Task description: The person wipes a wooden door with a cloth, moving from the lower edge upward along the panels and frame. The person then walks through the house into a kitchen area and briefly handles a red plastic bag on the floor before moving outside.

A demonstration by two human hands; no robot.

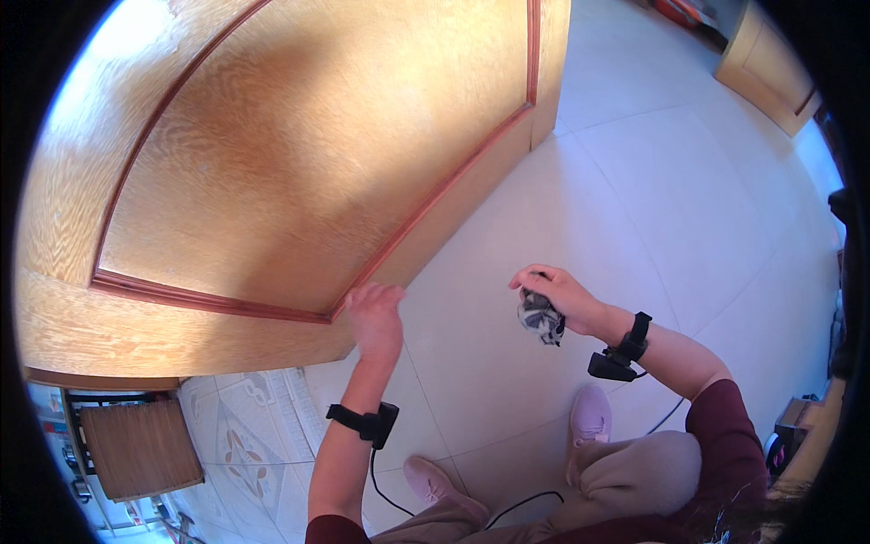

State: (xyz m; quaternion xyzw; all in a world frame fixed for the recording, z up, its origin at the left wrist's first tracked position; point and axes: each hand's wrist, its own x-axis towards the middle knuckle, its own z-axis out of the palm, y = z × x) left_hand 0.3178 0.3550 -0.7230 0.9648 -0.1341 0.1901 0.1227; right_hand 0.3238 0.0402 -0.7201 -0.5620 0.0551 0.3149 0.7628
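My left hand [375, 319] is raised in front of the lower corner of a wooden door [306, 170] with dark red moulding. Its fingers look loosely curled and slightly blurred. I see nothing held in it, and whether it touches the door is not clear. To the right, my right hand [564, 297] holds a crumpled black, grey and white cloth [542, 318] above the pale tiled floor [516, 387]. The cloth bunches below the fingers, partly hidden by the hand.
Black straps with small devices [377, 425] circle both wrists, and cables run down from them. A patterned tile area [248, 435] and a brown slatted piece [141, 449] lie at lower left. Another wooden panel [768, 68] stands at upper right. My pink shoes [590, 415] are below.
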